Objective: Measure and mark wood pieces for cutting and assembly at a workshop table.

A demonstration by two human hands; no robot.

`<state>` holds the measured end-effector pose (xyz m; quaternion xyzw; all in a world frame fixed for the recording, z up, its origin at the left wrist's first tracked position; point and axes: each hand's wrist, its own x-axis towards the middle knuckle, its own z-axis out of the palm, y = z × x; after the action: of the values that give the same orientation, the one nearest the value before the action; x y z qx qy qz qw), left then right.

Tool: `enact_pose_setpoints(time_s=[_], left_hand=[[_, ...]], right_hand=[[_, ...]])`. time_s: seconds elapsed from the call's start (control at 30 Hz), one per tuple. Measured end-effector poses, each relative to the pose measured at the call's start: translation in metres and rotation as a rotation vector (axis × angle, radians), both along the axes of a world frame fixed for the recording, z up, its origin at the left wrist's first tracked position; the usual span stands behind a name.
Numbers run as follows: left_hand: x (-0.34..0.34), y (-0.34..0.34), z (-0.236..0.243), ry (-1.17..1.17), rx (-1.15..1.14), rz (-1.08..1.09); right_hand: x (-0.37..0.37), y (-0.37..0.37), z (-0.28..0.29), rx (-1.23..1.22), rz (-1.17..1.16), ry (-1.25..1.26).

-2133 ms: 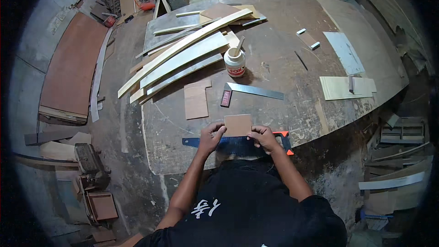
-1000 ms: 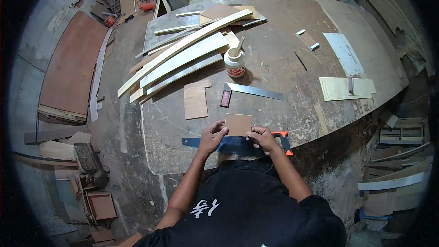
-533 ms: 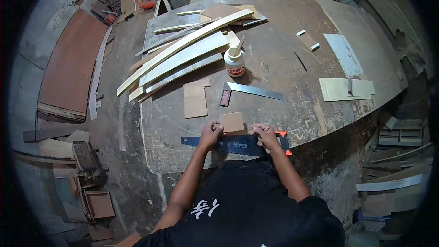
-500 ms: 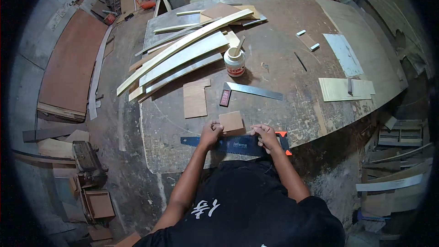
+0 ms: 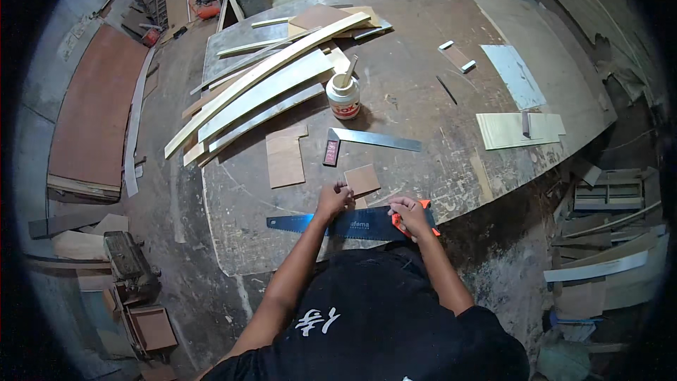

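Observation:
My left hand (image 5: 336, 197) has curled fingers at the lower-left corner of a small plywood square (image 5: 362, 179), which appears to lie flat on the worktable. My right hand (image 5: 407, 212) is closed just over the handle end of a handsaw (image 5: 356, 229) with a dark blade and orange-black handle; what its fingers hold, if anything, is unclear. The saw lies along the table's near edge. Beyond the square are a metal try square (image 5: 375, 139) and a notched plywood piece (image 5: 285, 162). An open white glue tub (image 5: 343, 104) with a stick in it stands farther back.
The worktable (image 5: 451, 176) carries stacked boards and strips (image 5: 261, 102) at back left, pale panels (image 5: 520, 130) at right, a white board (image 5: 509, 70) and a dark pencil (image 5: 446, 89). Plywood sheets (image 5: 88, 113) lean at far left; offcuts crowd the floor on both sides.
The small square, earlier held up in both hands, is now lower and turned. My right hand has left it and moved down toward the saw handle. The view has shifted slightly.

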<state>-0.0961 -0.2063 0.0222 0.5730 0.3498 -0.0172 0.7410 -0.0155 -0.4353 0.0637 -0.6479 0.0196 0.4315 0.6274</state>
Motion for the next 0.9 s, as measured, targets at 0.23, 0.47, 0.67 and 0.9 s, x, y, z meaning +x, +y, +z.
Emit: enact_pose_setpoints(time_s=[0.23,0.47,0.67,0.9], left_hand=[[-0.040,0.017,-0.016,-0.017,0.822,-0.170],[-0.073,0.030,0.003,0.025,1.078,-0.376],[-0.081,0.029,0.012,0.003,1.248,-0.422],[-0.087,0.035,-0.009,0.028,1.114,-0.453]], right_hand=[[0.006,-0.073,-0.040,-0.302,-0.166,-0.455],[0.007,-0.098,-0.027,-0.644,-0.031,-0.677],[0.000,-0.081,-0.021,-0.921,0.149,-0.835],[-0.002,-0.066,-0.016,-1.020,0.243,-1.015]])
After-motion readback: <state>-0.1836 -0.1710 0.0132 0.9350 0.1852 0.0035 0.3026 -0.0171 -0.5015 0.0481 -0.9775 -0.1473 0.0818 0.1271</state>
